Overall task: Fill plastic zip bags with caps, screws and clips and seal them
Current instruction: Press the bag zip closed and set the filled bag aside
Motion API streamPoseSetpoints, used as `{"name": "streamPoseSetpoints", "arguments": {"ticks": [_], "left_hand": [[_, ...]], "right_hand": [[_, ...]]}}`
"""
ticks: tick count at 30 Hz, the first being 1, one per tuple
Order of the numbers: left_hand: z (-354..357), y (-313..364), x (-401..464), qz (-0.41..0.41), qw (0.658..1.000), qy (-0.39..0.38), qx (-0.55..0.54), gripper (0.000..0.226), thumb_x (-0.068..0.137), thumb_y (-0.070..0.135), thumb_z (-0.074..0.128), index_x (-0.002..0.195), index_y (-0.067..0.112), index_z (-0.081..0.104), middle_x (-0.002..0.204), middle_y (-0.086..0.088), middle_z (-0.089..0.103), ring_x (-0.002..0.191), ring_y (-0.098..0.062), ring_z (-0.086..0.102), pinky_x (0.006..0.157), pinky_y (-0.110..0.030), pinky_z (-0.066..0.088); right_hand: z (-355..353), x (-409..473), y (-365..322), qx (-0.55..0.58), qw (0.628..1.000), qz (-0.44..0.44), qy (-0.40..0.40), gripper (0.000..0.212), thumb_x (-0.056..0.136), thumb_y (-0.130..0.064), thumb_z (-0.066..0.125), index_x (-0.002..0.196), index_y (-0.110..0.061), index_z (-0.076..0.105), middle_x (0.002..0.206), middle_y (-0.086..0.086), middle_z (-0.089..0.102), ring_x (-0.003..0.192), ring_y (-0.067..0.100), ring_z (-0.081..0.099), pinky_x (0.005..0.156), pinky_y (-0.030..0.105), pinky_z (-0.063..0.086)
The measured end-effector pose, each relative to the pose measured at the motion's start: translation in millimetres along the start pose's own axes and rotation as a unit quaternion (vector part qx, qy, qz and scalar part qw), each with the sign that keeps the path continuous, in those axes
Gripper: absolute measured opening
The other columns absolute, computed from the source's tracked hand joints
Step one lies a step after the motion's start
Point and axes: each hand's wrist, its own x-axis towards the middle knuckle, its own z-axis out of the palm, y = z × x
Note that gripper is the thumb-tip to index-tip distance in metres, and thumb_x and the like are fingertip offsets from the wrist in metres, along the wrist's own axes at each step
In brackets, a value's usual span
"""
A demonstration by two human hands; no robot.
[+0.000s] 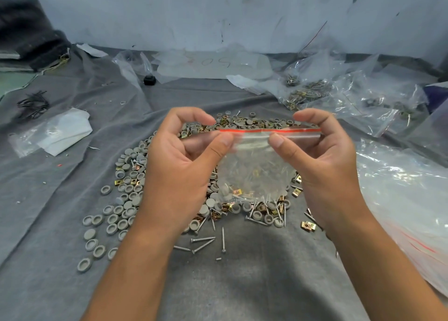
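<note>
A small clear zip bag (254,165) with a red strip along its top hangs in the air over the pile. Grey caps, screws and a brass clip lie in its bottom. My left hand (179,165) pinches the zip strip at its left part between thumb and fingers. My right hand (322,160) pinches the strip further right in the same way. Beneath the bag, a heap of grey caps (126,199), brass clips (308,225) and screws (202,239) spreads over the grey cloth (48,211).
A stack of clear zip bags (407,204) lies at the right. Filled bags (339,90) pile up at the back right. A white folded bag (58,131) and black ties (32,105) lie at the left. A wall (218,12) closes the back.
</note>
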Motion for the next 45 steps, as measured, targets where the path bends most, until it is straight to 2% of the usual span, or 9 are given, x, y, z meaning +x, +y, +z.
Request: {"name": "streamPoseSetpoints", "arguments": {"ticks": [14, 22, 26, 29, 33, 35, 38, 42, 45], "left_hand": [[-1.5, -13.2, 4.4, -0.032, 0.997, 0.048, 0.055, 0.032, 0.088, 0.039, 0.071, 0.112, 0.029, 0.054, 0.104, 0.011, 0.077, 0.099, -0.010, 0.073, 0.079, -0.021, 0.056], [-6.4, -15.2, 3.4, -0.099, 0.981, 0.070, 0.152, 0.048, 0.082, 0.073, 0.058, 0.113, 0.038, 0.054, 0.111, 0.018, 0.073, 0.102, 0.001, 0.069, 0.094, -0.040, 0.054], [-6.5, -14.3, 2.1, -0.109, 0.976, 0.063, 0.178, 0.056, 0.073, 0.078, 0.051, 0.114, 0.041, 0.053, 0.114, 0.018, 0.071, 0.104, 0.000, 0.067, 0.094, -0.039, 0.054], [-6.8, -13.6, 2.5, -0.108, 0.976, 0.067, 0.177, 0.051, 0.076, 0.076, 0.052, 0.114, 0.041, 0.053, 0.113, 0.018, 0.071, 0.102, 0.002, 0.067, 0.094, -0.039, 0.054], [-5.7, -12.1, 1.9, -0.109, 0.975, 0.068, 0.183, 0.052, 0.073, 0.078, 0.048, 0.112, 0.043, 0.053, 0.112, 0.019, 0.071, 0.102, 0.002, 0.067, 0.093, -0.038, 0.054], [-4.3, -10.5, 1.0, -0.109, 0.975, 0.069, 0.183, 0.054, 0.074, 0.081, 0.051, 0.111, 0.043, 0.053, 0.111, 0.019, 0.071, 0.101, 0.002, 0.067, 0.093, -0.038, 0.054], [-1.1, -9.3, 1.1, -0.106, 0.976, 0.071, 0.179, 0.054, 0.073, 0.075, 0.050, 0.112, 0.039, 0.054, 0.109, 0.017, 0.072, 0.099, 0.000, 0.069, 0.093, -0.040, 0.055], [1.7, -9.7, 0.1, -0.103, 0.975, 0.067, 0.185, 0.030, 0.088, 0.054, 0.055, 0.112, 0.036, 0.053, 0.104, 0.020, 0.073, 0.095, 0.001, 0.070, 0.091, -0.039, 0.056], [2.2, -10.4, -0.4, -0.100, 0.974, 0.061, 0.194, 0.030, 0.087, 0.052, 0.051, 0.112, 0.035, 0.053, 0.103, 0.023, 0.073, 0.096, 0.001, 0.069, 0.092, -0.039, 0.055]], "right_hand": [[-3.3, 26.0, -23.5, -0.088, 0.995, -0.023, -0.040, 0.026, 0.077, -0.013, 0.086, 0.090, -0.029, 0.069, 0.083, -0.010, 0.071, 0.074, 0.005, 0.068, 0.067, 0.016, 0.053], [-62.0, 169.4, -39.4, -0.120, 0.969, 0.044, 0.212, 0.020, 0.091, -0.015, 0.074, 0.090, -0.023, 0.056, 0.078, -0.009, 0.063, 0.059, 0.000, 0.061, 0.052, 0.019, 0.040], [-131.6, 187.6, -36.9, -0.271, 0.906, 0.105, 0.308, 0.048, 0.087, -0.027, 0.079, 0.127, -0.016, 0.055, 0.107, -0.001, 0.060, 0.090, 0.013, 0.061, 0.071, 0.020, 0.049], [-172.0, 155.9, -32.2, -0.417, 0.863, 0.099, 0.267, 0.053, 0.086, -0.028, 0.081, 0.131, -0.015, 0.056, 0.129, 0.007, 0.062, 0.108, 0.020, 0.060, 0.091, 0.032, 0.050], [-184.2, 64.7, -40.7, -0.521, 0.842, 0.131, 0.059, 0.021, 0.081, -0.043, 0.079, 0.099, -0.035, 0.069, 0.101, -0.007, 0.073, 0.093, 0.016, 0.069, 0.079, 0.038, 0.054], [-184.5, 14.9, -38.7, -0.600, 0.787, 0.141, -0.036, 0.028, 0.069, -0.066, 0.072, 0.095, -0.058, 0.064, 0.095, -0.027, 0.070, 0.087, -0.002, 0.066, 0.069, 0.037, 0.054], [-184.2, -40.7, -24.3, -0.696, 0.701, 0.140, -0.066, 0.027, 0.070, -0.075, 0.064, 0.089, -0.062, 0.051, 0.096, -0.035, 0.059, 0.085, -0.002, 0.058, 0.069, 0.034, 0.049], [-184.5, -49.8, -24.3, -0.692, 0.714, 0.110, -0.006, 0.039, 0.082, -0.022, 0.080, 0.077, -0.055, 0.059, 0.077, -0.029, 0.066, 0.072, -0.001, 0.063, 0.061, 0.035, 0.054], [-175.7, -45.1, -42.1, -0.669, 0.740, 0.069, 0.017, 0.033, 0.082, -0.032, 0.079, 0.085, -0.055, 0.057, 0.078, -0.031, 0.066, 0.074, -0.005, 0.063, 0.062, 0.025, 0.049]]}}
